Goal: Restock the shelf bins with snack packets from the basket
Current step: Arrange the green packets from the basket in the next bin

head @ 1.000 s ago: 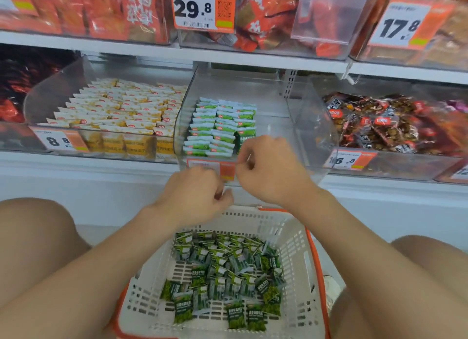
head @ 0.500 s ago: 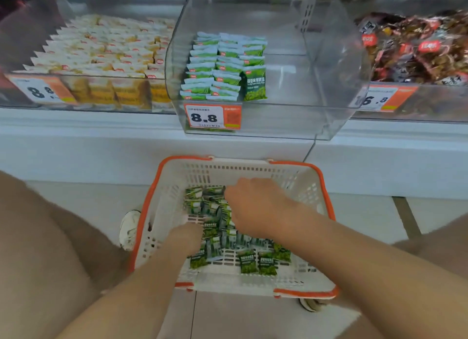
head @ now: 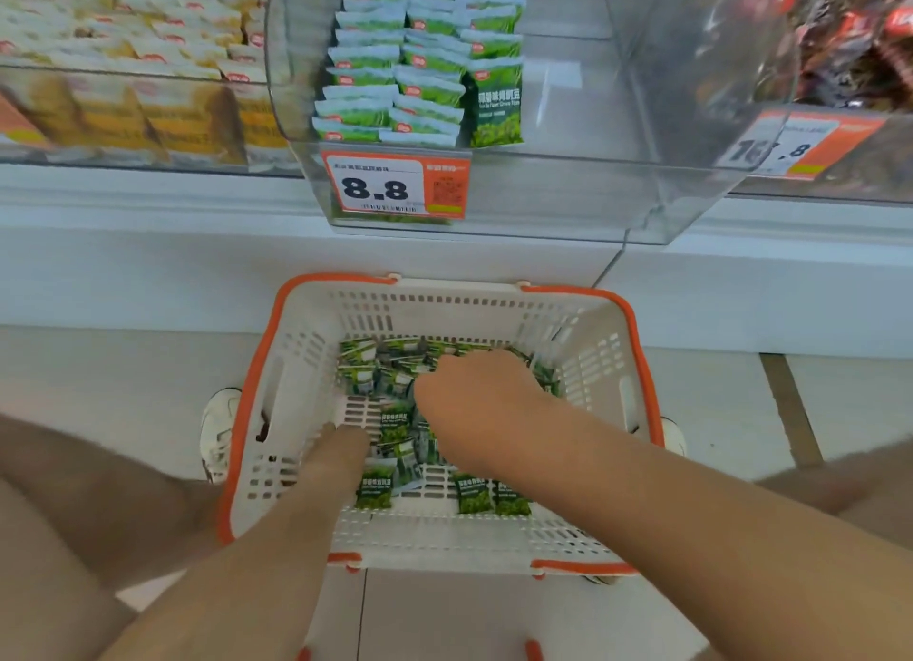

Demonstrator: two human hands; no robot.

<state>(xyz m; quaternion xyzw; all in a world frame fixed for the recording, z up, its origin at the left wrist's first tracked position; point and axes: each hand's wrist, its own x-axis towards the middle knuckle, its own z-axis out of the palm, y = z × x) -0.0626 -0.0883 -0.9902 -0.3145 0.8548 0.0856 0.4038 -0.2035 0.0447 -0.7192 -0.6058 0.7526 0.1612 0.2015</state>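
Green packets (head: 375, 492) are heaped in the basket (head: 642, 364); picking is judged under way. On them the left hand (head: 341, 455) and right hand (head: 474, 398) are laid, grips not discernible. Next, a handful needs lifting into the bin's (head: 543, 201) bare right side.

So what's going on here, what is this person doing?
A person is restocking a shop shelf. Both the left hand and the right hand are down in the white basket, at the loose green packets; whether either grips any is hidden. The clear bin above, with the 8.8 price tag, holds neat packet rows, with room on its right.
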